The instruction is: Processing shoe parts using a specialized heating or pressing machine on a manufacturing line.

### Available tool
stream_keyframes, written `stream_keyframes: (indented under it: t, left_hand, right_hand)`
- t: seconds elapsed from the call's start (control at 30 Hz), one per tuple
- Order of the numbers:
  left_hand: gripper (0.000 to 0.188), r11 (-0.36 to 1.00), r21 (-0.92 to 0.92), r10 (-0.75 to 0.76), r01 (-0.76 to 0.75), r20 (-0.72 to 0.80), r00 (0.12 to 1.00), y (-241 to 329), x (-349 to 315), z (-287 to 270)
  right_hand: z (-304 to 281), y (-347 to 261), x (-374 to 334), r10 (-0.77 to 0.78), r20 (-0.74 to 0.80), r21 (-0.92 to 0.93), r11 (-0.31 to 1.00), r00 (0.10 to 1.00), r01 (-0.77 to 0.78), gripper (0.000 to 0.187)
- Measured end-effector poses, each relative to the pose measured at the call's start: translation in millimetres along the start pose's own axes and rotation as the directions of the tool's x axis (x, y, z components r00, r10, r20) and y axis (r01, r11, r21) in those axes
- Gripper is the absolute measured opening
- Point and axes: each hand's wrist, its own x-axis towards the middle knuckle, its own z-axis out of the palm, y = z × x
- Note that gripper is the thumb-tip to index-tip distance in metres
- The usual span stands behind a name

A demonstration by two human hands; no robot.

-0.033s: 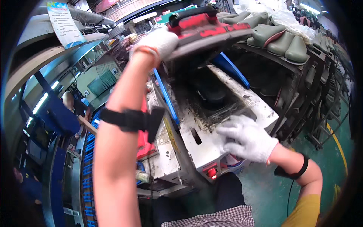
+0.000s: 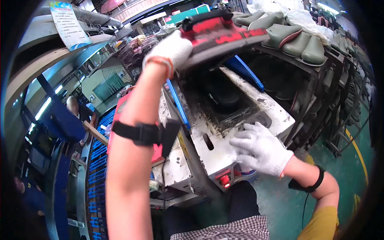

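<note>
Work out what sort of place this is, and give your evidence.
Probably a shoe factory: many matching green shoes sit at right, and a worn white machine with a raised red lid stands in front.

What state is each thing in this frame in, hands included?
Red-and-black lid: raised
Left hand: gloved, at the lid's left side, grip partly hidden
Right hand: gloved, open; contact unclear
White machine top: smudged
Dark block: uncovered, below the lid
Red button: lit
Green clogs: bunched together
</note>
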Motion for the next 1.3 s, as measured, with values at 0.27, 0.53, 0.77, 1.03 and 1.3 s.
stream_keyframes:
  t: [0.27, 0.53, 0.77, 1.03, 1.3]
  left_hand:
    - [0.071, 0.962, -0.116, -0.249, 0.248, 0.01, 0.969, 57, -133, 109]
    - [0.074, 0.993, -0.012, -0.117, 0.118, -0.212, 0.97, 40, -191, 205]
    - [0.076, 0.991, -0.029, -0.136, 0.134, -0.28, 0.95, 53, -191, 211]
    - [0.079, 0.945, -0.163, -0.243, 0.282, 0.227, 0.943, 54, -196, 161]
    - [0.02, 0.953, -0.056, -0.296, 0.297, -0.377, 0.878, -83, -321, 8]
  right_hand:
    - [56, -8, -33, 0.014, -0.376, -0.087, 0.995, 0.927, -0.05, 0.035]
    - [61, 4, -42, -0.105, -0.533, -0.241, 0.97, 0.84, -0.032, 0.034]
    - [35, 112, -41, 0.274, -0.836, 0.0, 0.867, 0.475, -0.499, 0.027]
    - [27, 72, 65, 0.047, -0.521, -0.199, 0.964, 0.853, -0.174, 0.015]
    - [46, 80, 78, 0.029, -0.486, -0.272, 0.945, 0.873, -0.183, 0.019]
